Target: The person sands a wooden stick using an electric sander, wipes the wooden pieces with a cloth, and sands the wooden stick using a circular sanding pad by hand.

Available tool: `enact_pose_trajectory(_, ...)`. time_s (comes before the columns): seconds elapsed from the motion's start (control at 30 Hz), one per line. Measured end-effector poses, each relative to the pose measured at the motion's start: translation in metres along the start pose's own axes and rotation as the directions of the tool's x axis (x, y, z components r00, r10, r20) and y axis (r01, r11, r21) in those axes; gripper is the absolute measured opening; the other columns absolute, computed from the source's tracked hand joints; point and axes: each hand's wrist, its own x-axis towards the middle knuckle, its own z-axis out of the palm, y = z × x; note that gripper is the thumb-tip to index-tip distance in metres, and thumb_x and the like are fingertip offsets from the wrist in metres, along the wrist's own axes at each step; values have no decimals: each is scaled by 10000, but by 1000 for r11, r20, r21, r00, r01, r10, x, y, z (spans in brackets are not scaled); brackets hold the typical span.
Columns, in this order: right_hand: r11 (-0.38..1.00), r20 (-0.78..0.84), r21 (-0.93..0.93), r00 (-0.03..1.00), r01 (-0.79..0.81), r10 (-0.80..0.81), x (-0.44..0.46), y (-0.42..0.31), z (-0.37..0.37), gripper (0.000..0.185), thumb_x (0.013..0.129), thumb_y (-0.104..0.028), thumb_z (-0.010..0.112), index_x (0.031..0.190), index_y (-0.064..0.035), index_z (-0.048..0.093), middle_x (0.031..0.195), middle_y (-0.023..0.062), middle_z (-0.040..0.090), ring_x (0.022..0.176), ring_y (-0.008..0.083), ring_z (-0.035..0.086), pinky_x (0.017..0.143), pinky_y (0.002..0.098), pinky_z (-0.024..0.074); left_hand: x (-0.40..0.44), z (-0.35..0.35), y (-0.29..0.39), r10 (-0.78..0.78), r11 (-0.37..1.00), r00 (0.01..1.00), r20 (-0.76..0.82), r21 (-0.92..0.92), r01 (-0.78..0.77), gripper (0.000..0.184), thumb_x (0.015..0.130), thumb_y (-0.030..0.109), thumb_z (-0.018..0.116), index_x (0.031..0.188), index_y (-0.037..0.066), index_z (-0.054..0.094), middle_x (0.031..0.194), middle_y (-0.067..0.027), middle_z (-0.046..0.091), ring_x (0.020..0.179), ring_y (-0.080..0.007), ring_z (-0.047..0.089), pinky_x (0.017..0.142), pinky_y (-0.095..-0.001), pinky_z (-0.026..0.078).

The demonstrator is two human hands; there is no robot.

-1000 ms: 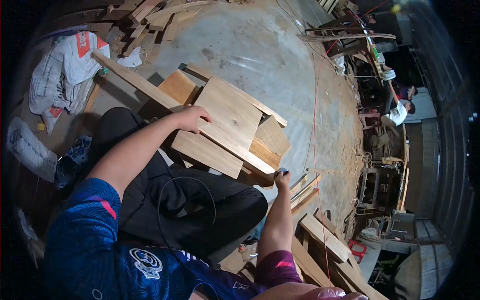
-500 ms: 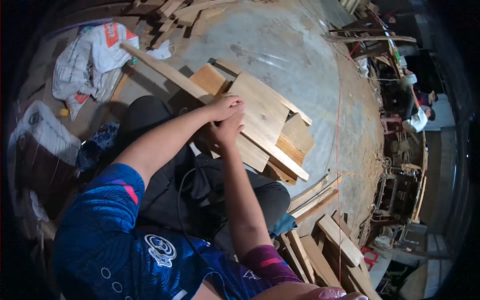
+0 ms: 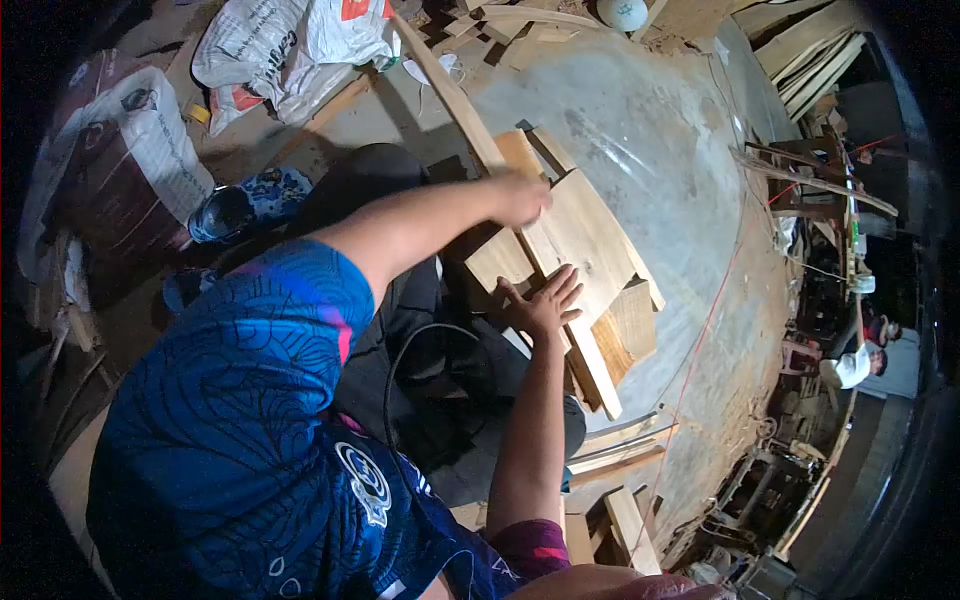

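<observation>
A pale flat board (image 3: 590,235) lies on a stack of wood pieces before my knees. Across it runs a long narrow wooden strip (image 3: 450,95), slanting from the upper left down to the lower right. My right hand (image 3: 543,305) rests on the strip and board with fingers spread. Above it, my left hand (image 3: 520,200) is curled over the strip near the board's upper edge, slightly blurred; whatever its fingers hold is hidden. A smaller wood piece (image 3: 500,258) sticks out on my side of the strip.
White sacks (image 3: 250,55) lie at the upper left, with another sack (image 3: 150,140) beside a blue patterned item (image 3: 270,190). Wood lengths (image 3: 625,520) lie at the lower right. A red string (image 3: 715,310) crosses the floor. A person in white (image 3: 850,368) is far right.
My hands have come apart. The left is now higher along the strip; the right has moved lower and lies with fingers spread. The view has shifted.
</observation>
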Motion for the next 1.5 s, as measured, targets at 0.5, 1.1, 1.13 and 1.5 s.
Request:
enact_pose_trajectory(0.5,1000,30,19,999,18,-19,6,5,-4,1450,601,-894,629,1578,-31,-4,1647,214,-47,1500,431,-146,1116,687,-114,11,-76,-71,-245,946,957,156,254,201,457,922,222,528,1349,57,527,1424,-167,446,1362,-360,361,1094,-696,220)
enact_pose_trajectory(1.1,976,-60,158,988,149,-141,8,34,9,1259,698,-768,679,1573,-59,115,1659,149,36,1519,397,-79,1088,726,-122,-90,-223,-169,-517,692,813,-268,428,581,449,912,211,520,1354,140,560,1429,-219,482,1342,-399,425,1132,-496,317)
enact_pose_trajectory(1.13,975,-65,159,987,158,-149,6,36,9,1253,698,-772,674,1573,-64,123,1659,145,49,1521,394,-68,1089,735,-109,-115,-242,-180,-656,580,745,-120,552,600,465,953,282,481,1374,91,530,1492,-117,442,1360,-349,400,1139,-501,297)
enact_pose_trajectory(1.5,991,-115,58,986,125,-117,-32,23,2,1172,745,-746,633,1589,-118,115,1657,125,95,1526,382,21,1128,724,8,-88,-413,199,504,857,674,-541,211,-471,401,912,37,605,1309,34,552,1335,-145,564,1179,-288,576,1027,-401,464)
